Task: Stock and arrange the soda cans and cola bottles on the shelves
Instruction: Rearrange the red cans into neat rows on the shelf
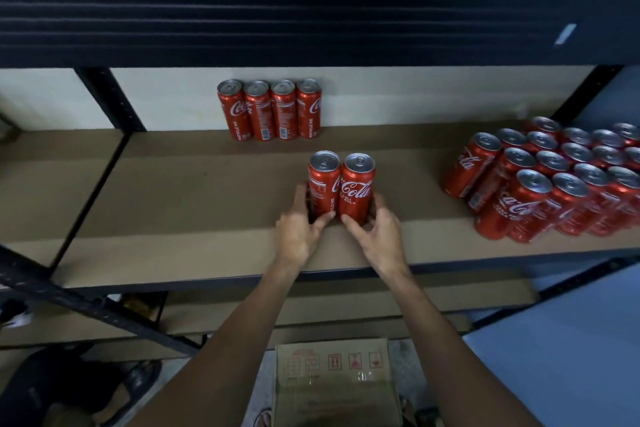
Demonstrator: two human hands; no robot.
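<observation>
Gripping one can per hand: left hand curls round the base of the left slim red aluminium cola can, right hand round the right slim red aluminium cola can. Both cans are upright and touching side by side, mid-depth on the brown fibreboard shelf. At the back wall stands a row of four red cans. At the right end, well apart, is a packed cluster of red cans. Below is a brown cardboard box.

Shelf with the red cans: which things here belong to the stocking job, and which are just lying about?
Job: near left can in the left hand; near right can in the right hand; row of four cans at the back; cluster of cans at right; shelf.
Lying about: cardboard box on the floor (contents unseen); dark shoe; white tag on the upper beam.
</observation>
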